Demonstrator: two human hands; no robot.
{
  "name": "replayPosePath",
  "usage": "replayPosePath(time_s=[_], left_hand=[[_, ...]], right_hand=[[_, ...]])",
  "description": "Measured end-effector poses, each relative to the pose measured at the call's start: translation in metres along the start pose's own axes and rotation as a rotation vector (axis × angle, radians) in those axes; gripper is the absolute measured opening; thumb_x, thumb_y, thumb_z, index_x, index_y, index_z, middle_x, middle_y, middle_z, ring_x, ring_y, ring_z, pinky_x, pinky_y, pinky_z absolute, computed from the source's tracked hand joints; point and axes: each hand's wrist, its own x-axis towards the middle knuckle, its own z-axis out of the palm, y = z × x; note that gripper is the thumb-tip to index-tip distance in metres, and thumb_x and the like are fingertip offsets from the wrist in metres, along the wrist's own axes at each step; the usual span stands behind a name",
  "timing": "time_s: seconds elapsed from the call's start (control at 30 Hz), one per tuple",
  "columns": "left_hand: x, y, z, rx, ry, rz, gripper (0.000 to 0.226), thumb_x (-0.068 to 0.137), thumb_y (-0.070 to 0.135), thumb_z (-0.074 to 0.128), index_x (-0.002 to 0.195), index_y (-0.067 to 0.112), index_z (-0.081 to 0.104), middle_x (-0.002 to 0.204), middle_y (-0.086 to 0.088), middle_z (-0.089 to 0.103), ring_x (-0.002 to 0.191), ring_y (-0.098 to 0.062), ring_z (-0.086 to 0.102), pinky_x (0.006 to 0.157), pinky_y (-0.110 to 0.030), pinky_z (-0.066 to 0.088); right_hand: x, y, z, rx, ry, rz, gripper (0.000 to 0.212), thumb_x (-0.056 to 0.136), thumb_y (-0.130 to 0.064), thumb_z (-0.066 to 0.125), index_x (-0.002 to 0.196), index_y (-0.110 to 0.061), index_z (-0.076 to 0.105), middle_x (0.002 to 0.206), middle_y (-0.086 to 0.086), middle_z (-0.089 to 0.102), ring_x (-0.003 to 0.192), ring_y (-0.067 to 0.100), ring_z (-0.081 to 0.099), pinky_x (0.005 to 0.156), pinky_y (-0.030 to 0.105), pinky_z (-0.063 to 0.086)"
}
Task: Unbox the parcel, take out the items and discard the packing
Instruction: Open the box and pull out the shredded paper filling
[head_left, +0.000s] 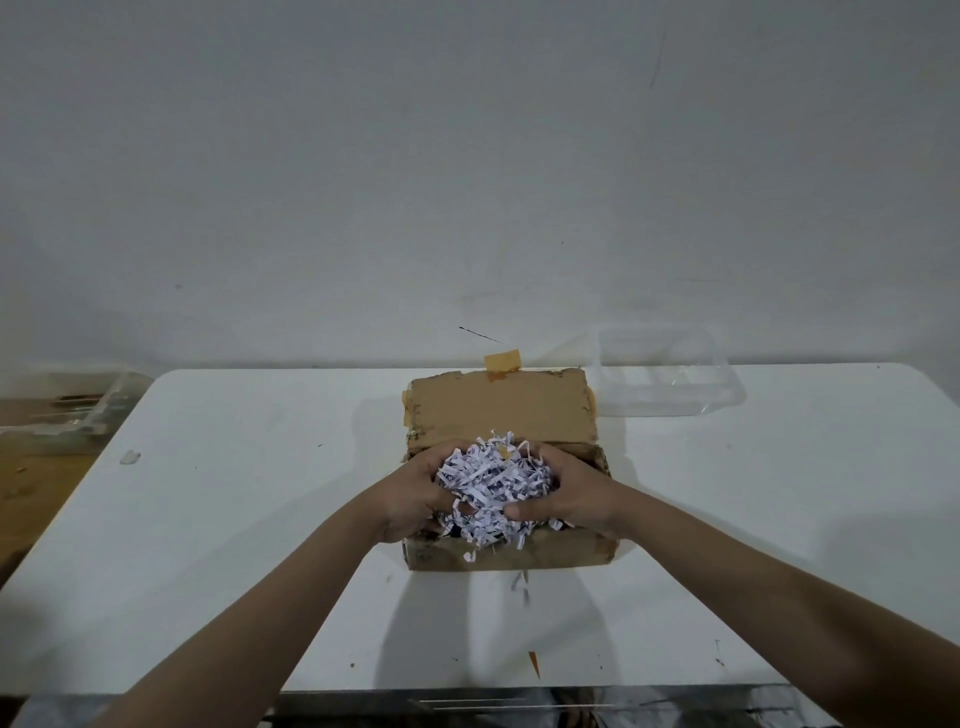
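**At frame centre: shredded-paper packing, lifted from open parcel**

Grip: left hand and right hand cupped together, both clamped on one wad of shredded paper. Wad sits over the cardboard box, lid flap folded back. Loose strands trail onto the white worktop. Clear plastic tub, upper right of box. Contents beneath: hidden. Handling advice: squeeze firmly, lift slowly and level, so strands shed into the box, then check for buried items.
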Motion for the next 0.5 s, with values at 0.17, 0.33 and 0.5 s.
replayPosePath(time_s=[0.17,0.33,0.5], left_hand=[[0.0004,-0.0037,-0.0011,0.008,0.040,-0.032,0.064,0.062,-0.010,0.066,0.111,0.031,0.060,0.115,-0.011,0.065,0.113,-0.039,0.057,0.096,-0.068,0.035],[0.0013,-0.0009,0.0039,0.030,-0.016,-0.052,0.072,0.074,-0.024,0.053,0.119,0.032,0.053,0.125,-0.011,0.060,0.114,-0.031,0.058,0.097,-0.056,0.044],[0.0033,0.0034,0.0047,0.090,-0.077,-0.155,0.074,0.082,-0.021,0.047,0.127,0.038,0.042,0.127,-0.003,0.059,0.114,-0.026,0.058,0.096,-0.045,0.048]], right_hand=[[-0.0052,-0.0020,0.0032,-0.002,0.050,-0.026,0.089,0.065,-0.025,0.086,0.140,-0.024,0.038,0.132,-0.005,0.055,0.120,0.013,0.053,0.099,0.031,0.048],[-0.0090,-0.0043,0.0052,-0.012,-0.010,-0.046,0.067,0.075,-0.012,0.078,0.129,-0.030,0.042,0.117,-0.015,0.059,0.102,-0.003,0.059,0.072,0.012,0.051],[-0.0099,-0.0104,0.0067,-0.123,-0.015,-0.035,0.077,0.075,-0.030,0.079,0.139,-0.030,0.036,0.131,-0.013,0.053,0.115,0.005,0.054,0.096,0.026,0.049]])
